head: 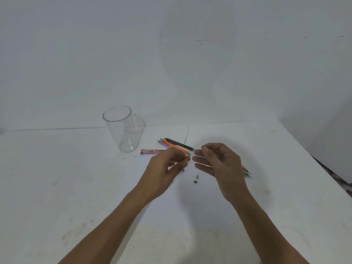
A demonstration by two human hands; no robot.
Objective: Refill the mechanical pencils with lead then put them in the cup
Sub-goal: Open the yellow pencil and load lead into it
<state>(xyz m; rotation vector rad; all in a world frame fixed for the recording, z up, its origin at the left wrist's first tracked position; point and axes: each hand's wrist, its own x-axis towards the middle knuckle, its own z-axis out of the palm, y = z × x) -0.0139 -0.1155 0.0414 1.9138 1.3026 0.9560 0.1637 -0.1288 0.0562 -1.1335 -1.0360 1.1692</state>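
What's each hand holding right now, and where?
Left hand grips a pencil around its barrel; right hand pinches what looks like a lead between thumb and forefinger.

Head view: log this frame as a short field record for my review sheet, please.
cup: clear plastic cup, upright, empty, on the white table
left hand: left hand grips a mechanical pencil, mostly hidden
right hand: right hand pinches a thin lead, barely visible
waiting pencils: black pencil, orange pencil, purple pencil side by side right of the cup; more pencils behind the right hand
lead case: red lead case flat near the cup's base
loose parts: two small pieces between the hands
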